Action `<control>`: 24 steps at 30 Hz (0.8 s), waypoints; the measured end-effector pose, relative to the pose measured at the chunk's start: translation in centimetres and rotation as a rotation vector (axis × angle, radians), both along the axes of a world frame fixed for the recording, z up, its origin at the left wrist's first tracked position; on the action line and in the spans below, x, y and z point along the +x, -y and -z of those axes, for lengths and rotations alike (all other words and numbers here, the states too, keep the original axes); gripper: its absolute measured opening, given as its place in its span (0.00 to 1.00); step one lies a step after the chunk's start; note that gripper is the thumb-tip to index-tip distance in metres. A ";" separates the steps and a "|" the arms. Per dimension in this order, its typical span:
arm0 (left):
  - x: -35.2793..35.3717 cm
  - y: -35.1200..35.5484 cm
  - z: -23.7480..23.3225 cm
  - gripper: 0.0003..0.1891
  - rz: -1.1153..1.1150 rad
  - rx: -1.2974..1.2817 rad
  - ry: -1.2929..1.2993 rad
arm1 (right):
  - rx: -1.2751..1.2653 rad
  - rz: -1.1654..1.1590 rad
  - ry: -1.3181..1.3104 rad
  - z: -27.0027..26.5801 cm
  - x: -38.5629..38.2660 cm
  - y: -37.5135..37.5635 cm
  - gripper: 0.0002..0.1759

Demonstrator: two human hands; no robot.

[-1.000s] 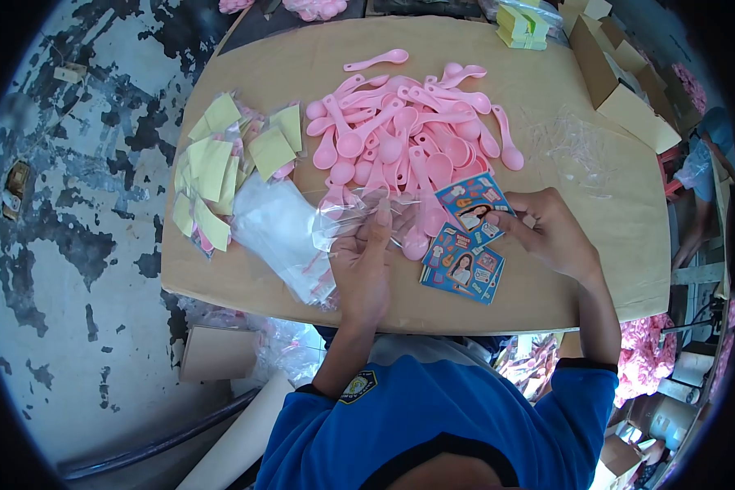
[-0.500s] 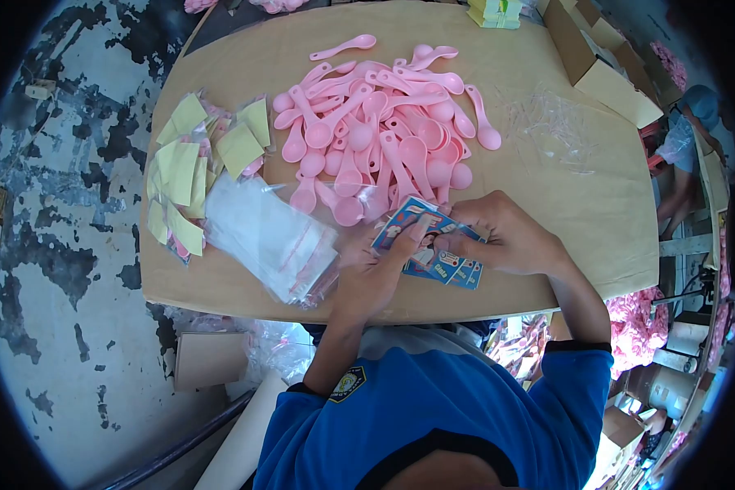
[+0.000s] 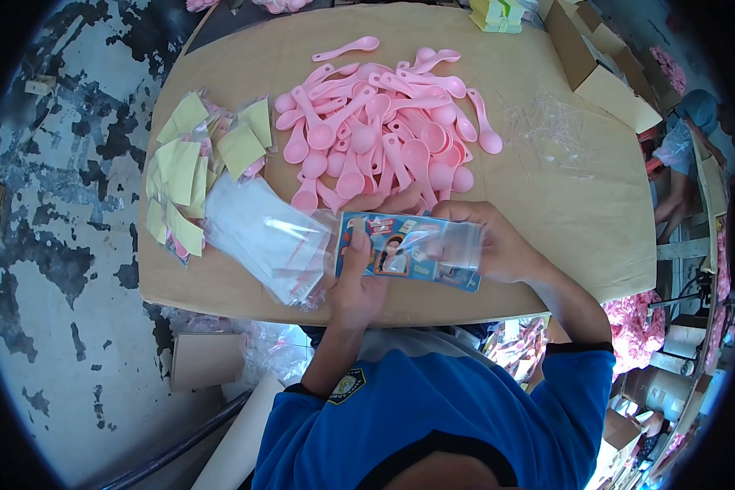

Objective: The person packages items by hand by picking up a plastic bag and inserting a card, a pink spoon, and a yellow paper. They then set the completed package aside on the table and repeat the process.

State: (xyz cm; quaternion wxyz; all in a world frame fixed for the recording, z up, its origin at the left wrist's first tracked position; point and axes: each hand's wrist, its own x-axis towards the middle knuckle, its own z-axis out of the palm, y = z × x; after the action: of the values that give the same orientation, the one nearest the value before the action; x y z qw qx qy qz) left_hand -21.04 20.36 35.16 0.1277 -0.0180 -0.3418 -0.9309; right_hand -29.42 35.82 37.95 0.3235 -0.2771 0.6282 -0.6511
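My left hand grips the left end of a blue printed card, thumb on top and fingers behind it. A clear plastic bag lies over the card's right part. My right hand is closed at that right end, its fingers partly seen through the clear plastic. More blue card edges show below the bag on the right. Just beyond both hands spreads a heap of pink plastic spoons. A stack of clear bags rests left of my left hand, close to its wrist.
Filled packets with yellow cards are piled at the table's left. Thin clear plastic strips lie scattered on the right, near an open cardboard box. A yellow stack stands at the far edge. Another person sits beyond the right side.
The card has turned from slanted to nearly level and shifted left with my left hand. The clear bag now covers its right part. My right hand has moved slightly down.
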 end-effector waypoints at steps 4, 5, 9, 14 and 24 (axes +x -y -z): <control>0.0 -0.8 -0.5 0.33 0.004 -0.386 -0.144 | 0.007 -0.101 -0.054 0.5 -0.5 -0.8 0.07; 1.6 -0.1 1.5 0.31 0.145 -0.568 -0.071 | 0.017 -0.102 -0.096 1.0 -0.7 -1.1 0.07; 2.3 -0.1 1.6 0.29 -0.003 -0.405 0.070 | 0.187 -0.030 -0.357 -0.1 -1.5 -1.5 0.08; -0.3 0.6 2.0 0.33 -0.262 -0.242 -0.246 | 0.559 0.330 -1.075 1.3 -2.7 0.1 0.14; -0.1 0.8 1.1 0.31 -0.319 -0.099 -0.214 | 0.250 0.285 -0.569 -1.2 -3.6 -3.0 0.09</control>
State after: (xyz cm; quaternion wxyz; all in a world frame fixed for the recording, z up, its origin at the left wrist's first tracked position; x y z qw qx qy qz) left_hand -21.12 19.58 34.05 0.3083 -0.0689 -0.3702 -0.8736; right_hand -33.06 38.80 39.18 0.0723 -0.3153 0.8008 -0.5041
